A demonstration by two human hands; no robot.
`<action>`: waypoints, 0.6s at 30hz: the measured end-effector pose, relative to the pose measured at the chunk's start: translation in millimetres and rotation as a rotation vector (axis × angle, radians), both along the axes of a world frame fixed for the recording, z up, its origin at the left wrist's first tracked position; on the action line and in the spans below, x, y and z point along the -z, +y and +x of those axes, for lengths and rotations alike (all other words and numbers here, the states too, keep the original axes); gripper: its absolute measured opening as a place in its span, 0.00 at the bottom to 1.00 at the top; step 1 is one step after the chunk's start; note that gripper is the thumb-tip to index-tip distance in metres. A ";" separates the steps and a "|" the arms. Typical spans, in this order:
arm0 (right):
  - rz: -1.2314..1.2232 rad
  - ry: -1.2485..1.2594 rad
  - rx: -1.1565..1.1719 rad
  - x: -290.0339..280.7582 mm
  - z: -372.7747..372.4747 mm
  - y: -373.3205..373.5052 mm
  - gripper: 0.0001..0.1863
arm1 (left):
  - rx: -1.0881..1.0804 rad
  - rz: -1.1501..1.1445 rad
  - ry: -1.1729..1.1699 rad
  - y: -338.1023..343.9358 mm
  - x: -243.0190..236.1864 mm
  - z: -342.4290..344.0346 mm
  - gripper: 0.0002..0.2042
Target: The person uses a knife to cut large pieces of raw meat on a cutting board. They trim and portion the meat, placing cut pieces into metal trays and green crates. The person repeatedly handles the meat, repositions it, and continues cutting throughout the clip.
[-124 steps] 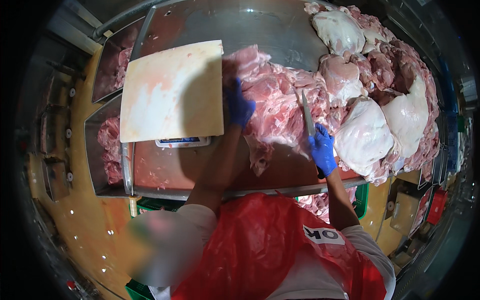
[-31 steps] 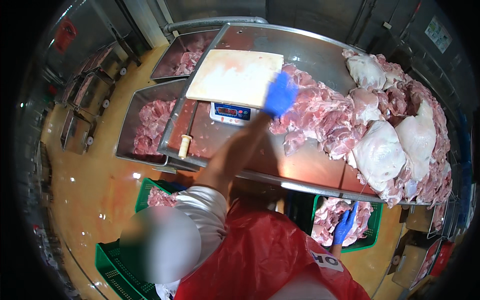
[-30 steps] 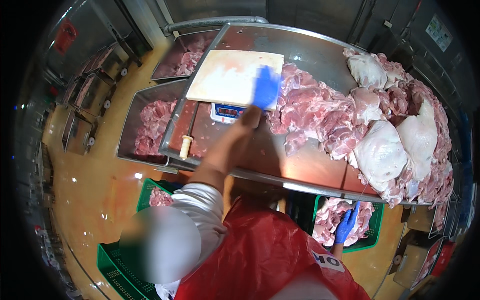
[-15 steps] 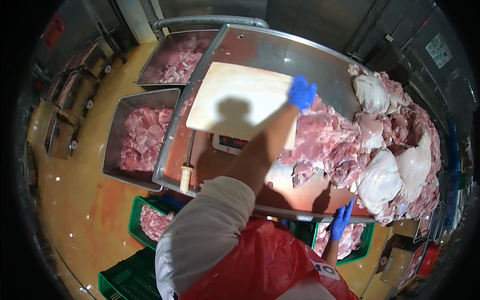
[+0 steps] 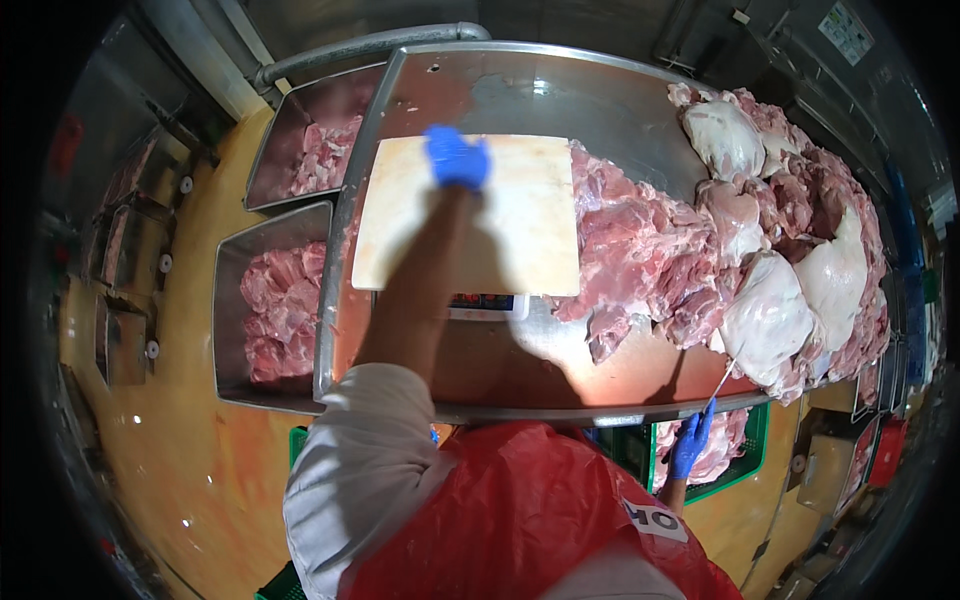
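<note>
My left arm reaches over a white cutting board [image 5: 520,215]. My left hand [image 5: 457,160], in a blue glove, is at the board's far left part; its fingers are smeared by motion. Under the board's near edge shows a scale [image 5: 505,307] with a lit display. My right hand [image 5: 690,443], also blue-gloved, is at the table's front edge. From its fingers a thin pale strip [image 5: 724,380], blade or rod, points up toward the meat; its handle end is hidden. Raw boned meat [image 5: 640,250] lies beside the board's right edge.
A large heap of meat with white skin [image 5: 765,310] covers the right end of the metal table [image 5: 560,90]. Two steel bins [image 5: 230,340] of meat stand along its left side. Below the front edge is a green crate [image 5: 757,455] with meat.
My left hand has moved left from the board's right edge to its far left part. The thin strip now shows at my right hand. The white-handled rod on the left is out of sight.
</note>
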State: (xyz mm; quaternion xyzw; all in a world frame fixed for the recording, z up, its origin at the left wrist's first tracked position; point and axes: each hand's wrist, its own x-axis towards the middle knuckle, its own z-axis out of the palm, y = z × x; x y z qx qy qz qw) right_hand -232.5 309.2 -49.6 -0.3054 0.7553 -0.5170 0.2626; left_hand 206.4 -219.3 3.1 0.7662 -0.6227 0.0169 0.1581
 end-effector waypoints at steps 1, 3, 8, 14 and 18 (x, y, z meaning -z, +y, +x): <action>0.019 0.067 -0.041 -3.7 0.5 -13.9 0.28 | 0.069 -0.068 0.082 5.5 11.4 -32.2 0.39; -0.011 0.172 -0.096 -19.0 9.0 -48.7 0.28 | 0.219 -0.166 0.308 21.7 17.1 -116.9 0.39; -0.116 0.132 -0.272 -48.7 20.5 -87.7 0.29 | 1.070 0.379 0.424 94.1 -2.6 -253.3 0.15; -0.042 0.132 -0.167 -20.0 -21.6 -10.2 0.28 | 1.144 -0.465 0.913 282.3 -51.5 -123.3 0.13; -0.052 0.163 -0.104 -4.0 -38.1 22.3 0.27 | 0.087 -0.251 0.582 364.2 -50.6 45.3 0.11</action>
